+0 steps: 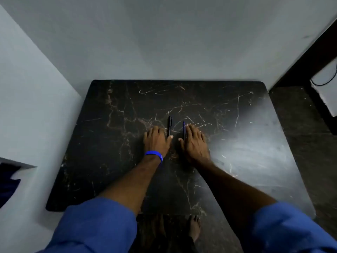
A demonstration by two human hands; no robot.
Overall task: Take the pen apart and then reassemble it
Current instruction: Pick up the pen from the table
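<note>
Black marble-pattern table [113, 161], centre: two pen parts, parallel, pointing to 12 o'clock.
Black pen barrel [169, 126]: just beside left hand [157, 141], at its 3 o'clock; fingers flat, pressed together.
Blue pen part [184, 130]: touching right hand [194, 143], at its 9 o'clock; fingers flat, together.
Blue wristband [154, 154]: left wrist.

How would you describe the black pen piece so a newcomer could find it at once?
On the dark marble table, look between the two flat hands. It lies beside the left hand, the one with the blue wristband. Unlike the thinner bluish piece by the right hand, it is thicker and black.
</note>
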